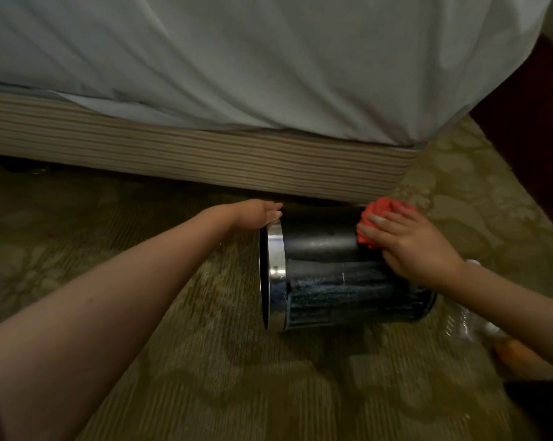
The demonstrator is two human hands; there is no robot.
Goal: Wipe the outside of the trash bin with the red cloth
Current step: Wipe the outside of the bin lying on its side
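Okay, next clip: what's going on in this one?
A person is wiping a bin that lies on its side on the carpet beside a bed. The left hand rests on the bin's chrome rim, apparently steadying it. The right hand presses a bunched red cloth against the bin's dark side, near its bottom end.

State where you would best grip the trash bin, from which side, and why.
Probably the chrome rim of the trash bin, from its open left end: the bin lies on its side, its round body smooth, and the rim offers a graspable edge.
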